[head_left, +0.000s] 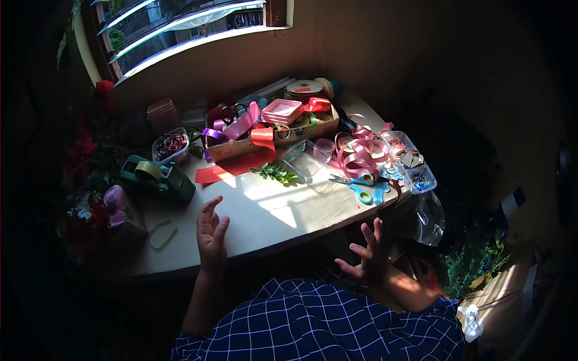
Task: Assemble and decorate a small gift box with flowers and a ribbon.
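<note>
My left hand (212, 237) is raised over the front edge of the table (253, 216), palm turned inward, fingers apart and holding nothing. Off the table's front edge, my right hand (368, 255) hangs in the air with spread fingers, also holding nothing. Ahead of it lie scissors (362, 188) with blue and green handles, blades partly apart. Between the hands and a cardboard box (235, 150) rest a green leafy sprig (276, 173), a clear plastic container (307, 158) and a wide red ribbon (226, 170). A green tape dispenser (158, 180) stands left of my left hand.
Pink ribbon (361, 155) lies in loose coils beside a compartment box (411, 162) of small pieces. A tub of beads (170, 145) stands behind the dispenser. Red artificial flowers (83, 146) crowd the left side. Greenery (469, 268) is on the right, below table level.
</note>
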Motion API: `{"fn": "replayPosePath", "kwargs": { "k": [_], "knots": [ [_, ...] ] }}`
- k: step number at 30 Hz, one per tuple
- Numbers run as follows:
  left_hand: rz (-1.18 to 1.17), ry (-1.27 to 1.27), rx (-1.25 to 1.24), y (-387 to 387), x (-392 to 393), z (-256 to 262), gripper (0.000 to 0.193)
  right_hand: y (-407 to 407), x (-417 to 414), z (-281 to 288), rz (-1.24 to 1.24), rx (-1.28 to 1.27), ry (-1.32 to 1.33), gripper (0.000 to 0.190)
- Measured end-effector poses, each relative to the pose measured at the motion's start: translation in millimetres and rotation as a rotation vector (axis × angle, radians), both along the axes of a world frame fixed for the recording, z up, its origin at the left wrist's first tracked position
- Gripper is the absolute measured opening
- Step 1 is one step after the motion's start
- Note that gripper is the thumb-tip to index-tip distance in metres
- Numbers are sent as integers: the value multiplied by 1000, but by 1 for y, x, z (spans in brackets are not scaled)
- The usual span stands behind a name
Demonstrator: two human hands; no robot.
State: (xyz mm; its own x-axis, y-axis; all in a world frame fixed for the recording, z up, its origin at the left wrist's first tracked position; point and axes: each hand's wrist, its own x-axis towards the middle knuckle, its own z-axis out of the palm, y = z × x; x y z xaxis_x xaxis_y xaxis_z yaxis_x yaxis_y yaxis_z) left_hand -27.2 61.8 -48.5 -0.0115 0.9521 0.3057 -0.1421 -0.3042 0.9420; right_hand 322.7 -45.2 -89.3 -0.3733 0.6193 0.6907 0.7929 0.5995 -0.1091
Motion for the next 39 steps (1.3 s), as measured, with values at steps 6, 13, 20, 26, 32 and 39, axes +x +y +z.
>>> {"fn": "replayPosePath", "kwargs": {
  "k": [6, 13, 20, 26, 32, 39],
  "knots": [
    [-28, 669, 155, -15, -12, 20, 47, 84, -50, 36, 207, 103, -150, 60],
    [200, 961, 92, -28, -65, 23, 43, 231, -71, 98, 5, -192, 110, 55],
    [297, 1046, 181, -28, -58, 16, 39, 343, -68, 91, -290, -271, 162, 22],
    [261, 1032, 142, -26, -58, 15, 44, 334, -67, 103, -63, 42, 512, 17],
    [144, 685, 141, -19, -51, 9, 87, 203, -130, 113, 579, -263, 962, 13],
    [-111, -124, 141, 11, 5, 26, 126, 132, -167, 57, 912, -766, 994, 16]
  ]
}}
